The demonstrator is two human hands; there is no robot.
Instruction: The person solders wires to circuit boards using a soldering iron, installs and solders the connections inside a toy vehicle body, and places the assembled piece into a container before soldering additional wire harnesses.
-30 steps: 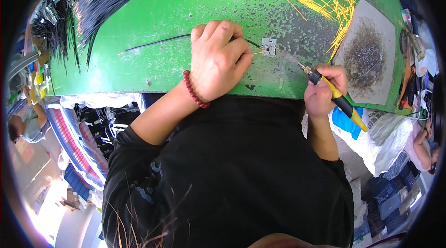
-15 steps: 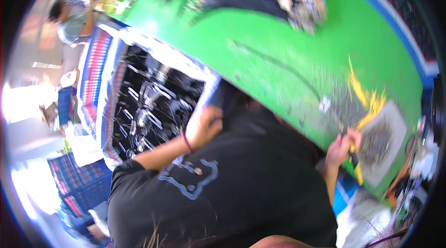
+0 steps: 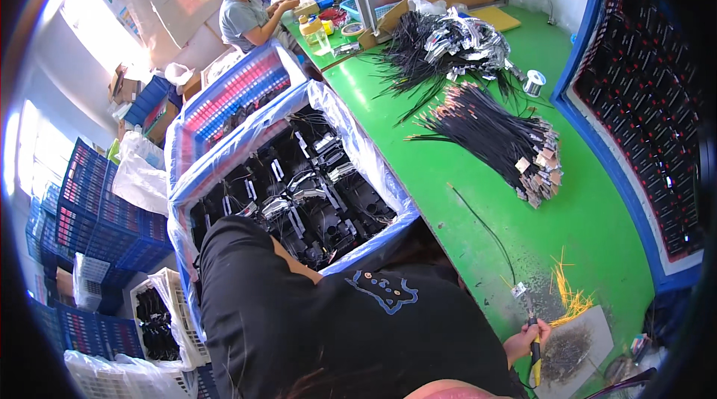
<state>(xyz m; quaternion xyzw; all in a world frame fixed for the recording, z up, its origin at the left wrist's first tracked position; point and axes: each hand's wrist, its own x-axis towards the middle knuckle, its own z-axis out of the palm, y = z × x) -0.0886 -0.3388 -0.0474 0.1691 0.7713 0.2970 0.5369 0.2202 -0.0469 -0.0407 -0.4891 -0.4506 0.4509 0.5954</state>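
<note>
My right hand (image 3: 526, 341) is closed around the yellow and black handle of a soldering iron (image 3: 535, 358). The iron points away from me, its tip close to a small silvery connector piece (image 3: 518, 291) on the green table. A thin black cable (image 3: 489, 229) runs from that piece up the table. Only a strip of my left forearm (image 3: 296, 260) shows, between my sleeve and shirt at the near side of a plastic-lined crate (image 3: 371, 243); the hand itself is hidden by my shirt. Black parts with silvery strips and wires (image 3: 293, 197) fill the crate.
Yellow strands (image 3: 571, 300) lie beside a scorched grey board (image 3: 597, 333). Farther along the table (image 3: 478, 175) are bundled black cables (image 3: 478, 122), another cable heap (image 3: 418, 48) and a solder spool (image 3: 534, 82). Another person (image 3: 243, 14) sits at the far left. A blue-framed rack (image 3: 579, 104) stands right.
The view has shifted, showing more of the crate and far table. My left hand, earlier at the crate's near edge, has gone behind my shirt. My right hand still holds the soldering iron.
</note>
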